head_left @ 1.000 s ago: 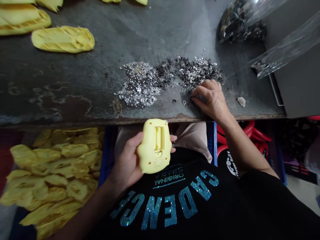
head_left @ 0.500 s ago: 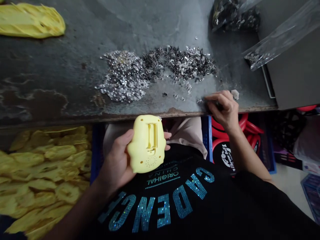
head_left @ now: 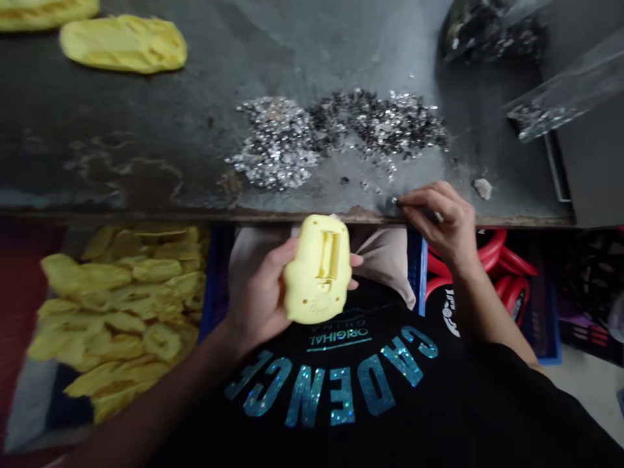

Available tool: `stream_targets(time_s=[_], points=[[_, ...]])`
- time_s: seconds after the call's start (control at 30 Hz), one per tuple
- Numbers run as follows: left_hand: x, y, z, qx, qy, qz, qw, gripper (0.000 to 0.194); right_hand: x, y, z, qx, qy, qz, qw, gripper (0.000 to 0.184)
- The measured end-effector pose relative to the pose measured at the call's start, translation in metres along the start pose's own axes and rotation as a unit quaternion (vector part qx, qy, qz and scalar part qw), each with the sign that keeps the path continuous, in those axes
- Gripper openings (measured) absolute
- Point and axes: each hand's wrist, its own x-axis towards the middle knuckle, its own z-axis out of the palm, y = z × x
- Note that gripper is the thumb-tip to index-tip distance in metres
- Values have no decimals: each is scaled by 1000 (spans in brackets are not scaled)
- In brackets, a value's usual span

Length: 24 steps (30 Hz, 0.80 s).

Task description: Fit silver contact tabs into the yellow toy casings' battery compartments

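Note:
My left hand [head_left: 266,286] is wrapped round a yellow plastic casing [head_left: 303,279] with an open battery compartment, screw holes and a cluster of small speaker holes. The casing is held below the table's front edge, compartment side up. Over that edge, on the right, the thumb and forefinger of my right hand [head_left: 448,224] pinch a tiny shiny metal piece [head_left: 394,201]. Its exact shape is too small to tell. Beyond the hands lie a heap of silvery metal pieces [head_left: 275,153] and a darker heap of similar small pieces [head_left: 407,127], touching each other.
Yellow plastic shells [head_left: 124,45] lie at the table's back left; many more yellow shells [head_left: 121,292] are piled below on the left. Plastic bags of metal bits [head_left: 497,39] sit back right. A whitish lump [head_left: 482,188] lies right of my hand. Red rings [head_left: 492,250] are in a blue crate.
The view has swung left, so things appear further right. My right fingers have closed in a pinch on the tiny metal piece. My left hand still holds the casing, now slightly turned.

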Motion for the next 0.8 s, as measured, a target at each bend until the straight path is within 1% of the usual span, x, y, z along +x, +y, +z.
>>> stream_targets(time_s=[0.1,0.17,0.27,0.33,0.4,0.5,0.67,0.8], points=[[2,-4,2,-21,-38,-15,999,62,7,-34,-6,75,-11,-72,995,5],[1,-4,4,-28,-42,-26,998,69,14,-53,-6,114,-24,-108,987,5],[-4,-4,8,-31,-51,-34,998,73,25,-70,-3,143,-55,-148,977,7],[-8,-3,11,-30,-64,-27,997,70,30,-74,-2,129,-84,-164,974,8],[-12,-2,14,-30,-70,-27,997,64,32,-76,-2,107,-111,-165,974,11],[-18,-2,16,-35,-68,-41,996,58,33,-78,-4,88,-133,-167,973,12],[-23,-4,18,-46,-76,-52,995,56,34,-83,-7,63,-141,-200,968,15],[-23,-6,22,-44,-75,-40,995,62,32,-85,-9,43,-126,-217,967,16]])
